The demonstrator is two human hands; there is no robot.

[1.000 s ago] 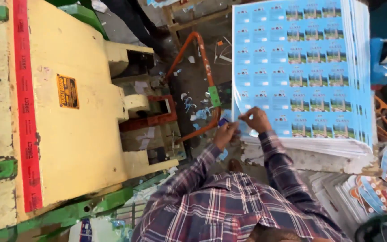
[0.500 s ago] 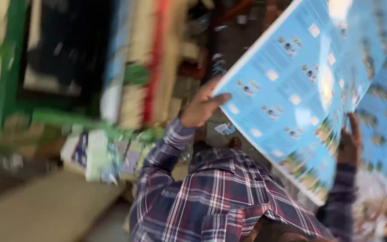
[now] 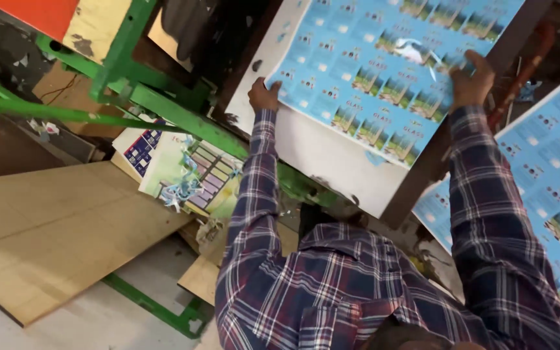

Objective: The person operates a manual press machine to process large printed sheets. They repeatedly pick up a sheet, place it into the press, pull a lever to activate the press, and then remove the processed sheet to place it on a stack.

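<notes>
Workshop: green machine frame, plywood boards on the floor.
Left hand: grip clenched on the blue printed sheet, at its lower-left edge.
Right hand: grip pinching the sheet's right edge.
Progress: sheet lies on the white board between both grips, apparently not yet let go; stack of sheets waits right of the right grip.

1. A blue printed label sheet, rows of small rectangular labels with green-and-white pictures, lies on a white board at top centre.
2. A stack of like blue sheets sits at right.
3. Mixed coloured printed sheets lie lower left.
</notes>
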